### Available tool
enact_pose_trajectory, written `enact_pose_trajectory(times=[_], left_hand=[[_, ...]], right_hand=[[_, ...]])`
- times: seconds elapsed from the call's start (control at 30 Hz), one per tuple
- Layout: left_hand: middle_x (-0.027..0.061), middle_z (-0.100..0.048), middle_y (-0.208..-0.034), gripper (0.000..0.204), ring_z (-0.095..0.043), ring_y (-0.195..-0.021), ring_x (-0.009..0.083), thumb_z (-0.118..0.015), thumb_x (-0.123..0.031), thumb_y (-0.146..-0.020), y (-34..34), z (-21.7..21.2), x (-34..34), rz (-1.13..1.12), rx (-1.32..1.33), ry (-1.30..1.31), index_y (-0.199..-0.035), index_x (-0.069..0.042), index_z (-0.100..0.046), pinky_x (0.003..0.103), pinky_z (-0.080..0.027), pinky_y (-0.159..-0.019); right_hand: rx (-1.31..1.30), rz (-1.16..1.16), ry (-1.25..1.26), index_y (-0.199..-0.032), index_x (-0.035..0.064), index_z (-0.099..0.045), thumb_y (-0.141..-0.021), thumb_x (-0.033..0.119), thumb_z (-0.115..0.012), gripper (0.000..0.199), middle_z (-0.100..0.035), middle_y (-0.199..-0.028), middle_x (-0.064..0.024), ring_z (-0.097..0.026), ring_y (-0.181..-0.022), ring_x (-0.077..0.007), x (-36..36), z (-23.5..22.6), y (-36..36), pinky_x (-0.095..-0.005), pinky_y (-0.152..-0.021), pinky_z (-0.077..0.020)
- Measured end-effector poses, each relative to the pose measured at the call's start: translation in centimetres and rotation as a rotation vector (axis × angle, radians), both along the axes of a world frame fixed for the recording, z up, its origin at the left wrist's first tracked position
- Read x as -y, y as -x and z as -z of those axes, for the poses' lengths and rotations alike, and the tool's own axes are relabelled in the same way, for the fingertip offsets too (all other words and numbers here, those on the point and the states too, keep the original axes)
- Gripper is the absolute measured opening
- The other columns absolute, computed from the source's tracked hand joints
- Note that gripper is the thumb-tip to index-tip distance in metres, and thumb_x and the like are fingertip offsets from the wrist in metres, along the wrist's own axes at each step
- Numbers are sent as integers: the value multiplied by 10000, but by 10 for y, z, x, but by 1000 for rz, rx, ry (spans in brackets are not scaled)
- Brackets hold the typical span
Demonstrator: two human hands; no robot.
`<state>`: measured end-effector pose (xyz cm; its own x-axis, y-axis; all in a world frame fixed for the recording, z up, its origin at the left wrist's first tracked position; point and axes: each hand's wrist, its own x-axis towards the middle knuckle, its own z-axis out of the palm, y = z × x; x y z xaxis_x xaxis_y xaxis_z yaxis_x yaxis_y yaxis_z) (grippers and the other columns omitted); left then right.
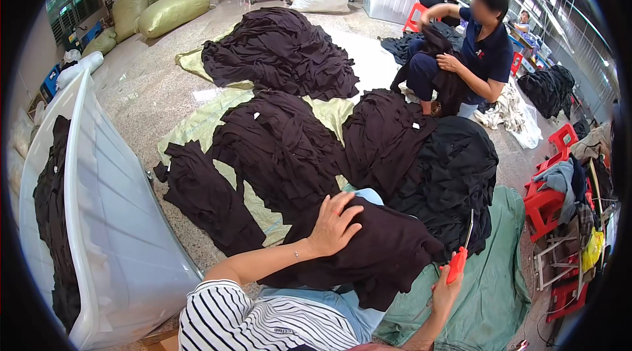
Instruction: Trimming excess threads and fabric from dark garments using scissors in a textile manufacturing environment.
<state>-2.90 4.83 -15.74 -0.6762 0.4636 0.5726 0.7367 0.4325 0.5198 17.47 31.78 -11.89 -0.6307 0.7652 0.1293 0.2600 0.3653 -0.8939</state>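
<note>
A dark brown cloth garment (385,245) is spread across my lap. My left hand (332,227) lies on its upper left part with the fingers stretched and spread, not gripping it. At the garment's right side my right hand (446,292) is closed around red-handled scissors (455,265). Their thin metal blade points up and away from me, in front of a black cloth pile (454,173). Beyond my lap lie dark brown cloth heaps, one in the middle (276,147) and one to its right (382,134).
A translucent white bin (118,219) holding dark cloth stands close on my left. Green sheeting (490,272) covers the floor at right, near red stools (545,209). Another person (484,54) sits at far right handling dark cloth. Stuffed sacks (174,15) lie at far left.
</note>
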Motion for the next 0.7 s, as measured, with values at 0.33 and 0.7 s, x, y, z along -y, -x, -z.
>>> enact_pose_trajectory(times=[0.33, 0.7], left_hand=[[178, -429, -1491, 479, -416, -1361, 367, -518, -331, -1017, -73, -83, -42, 799, 346, -384, -1390, -31, -496, 468, -262, -1157], [180, -554, -1337, 740, -520, -1277, 251, -823, -60, -779, -111, -78, -30, 754, 958, -364, -1370, 3, -382, 372, -412, -1079]], right_hand=[[-122, -407, 525, -1372, -41, -449, -1038, 140, -436, 380, -678, -1081, -162, -598, -497, -118, 116, -84, -31, -213, -436, -414], [-37, -272, -107, -1302, 67, -509, -781, -17, -663, 549, -495, -1311, -183, -583, -1116, -419, 151, -20, -14, -466, -818, -556]])
